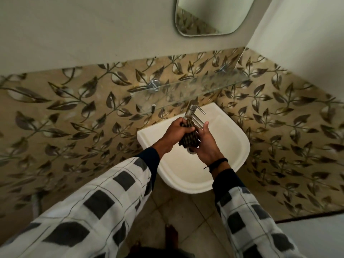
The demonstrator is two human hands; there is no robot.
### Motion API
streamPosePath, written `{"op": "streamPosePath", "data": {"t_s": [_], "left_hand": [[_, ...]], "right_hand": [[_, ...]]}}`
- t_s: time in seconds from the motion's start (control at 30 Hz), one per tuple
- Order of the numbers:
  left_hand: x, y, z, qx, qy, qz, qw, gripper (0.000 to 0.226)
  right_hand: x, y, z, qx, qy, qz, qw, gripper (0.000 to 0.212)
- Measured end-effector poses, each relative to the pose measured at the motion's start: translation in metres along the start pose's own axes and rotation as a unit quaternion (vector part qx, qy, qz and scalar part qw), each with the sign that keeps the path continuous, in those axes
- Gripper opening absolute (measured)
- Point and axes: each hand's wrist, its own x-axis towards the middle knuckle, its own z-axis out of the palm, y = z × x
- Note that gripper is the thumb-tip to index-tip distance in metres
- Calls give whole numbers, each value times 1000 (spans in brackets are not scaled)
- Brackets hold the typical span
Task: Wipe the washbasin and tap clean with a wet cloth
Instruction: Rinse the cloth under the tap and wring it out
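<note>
1. Dark checked cloth (189,137), bunched, hangs over the white ceramic washbasin (240,148), just under the chrome tap (193,112).
2. Left hand (176,130) has its fingers curled tight around the cloth's upper part.
3. Right hand (205,144) cups the cloth's lower part, fingers partly closed.
4. Likely step: wetting or wringing; whether water runs cannot be told. Next, spreading the cloth to wipe the basin.

No readable text, label, brand or number shows on any surface in this view.
</note>
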Motion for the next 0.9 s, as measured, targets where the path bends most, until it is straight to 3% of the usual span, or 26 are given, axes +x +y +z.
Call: {"op": "streamPosePath", "data": {"t_s": [0.13, 0.27, 0.4, 0.5, 0.6, 0.7, 0.9], "left_hand": [[-7, 9, -6, -57, 14, -18, 998, 24], [-12, 17, -11, -139, 25, -31, 989, 20], [-18, 17, -17, -176, 14, -34, 984, 25], [-27, 12, -23, -187, 21, -44, 981, 33], [-35, 6, -34, -181, 24, -28, 983, 45], [-39, -1, -50, -135, 22, -8, 991, 39], [-53, -13, -68, -101, 9, -10, 995, 31]], "right_hand": [[-1, 6, 4, 64, 81, 15, 995, 49], [-8, 16, 15, 135, 139, 105, 975, 24], [-19, 30, 20, 227, 124, 136, 956, 58], [-30, 30, 25, 222, 112, 104, 963, 47], [-36, 28, 22, 165, 155, 29, 974, 32], [-44, 23, 17, 120, 168, -62, 976, 40], [-56, 15, 20, -41, 80, -157, 983, 55]]}}
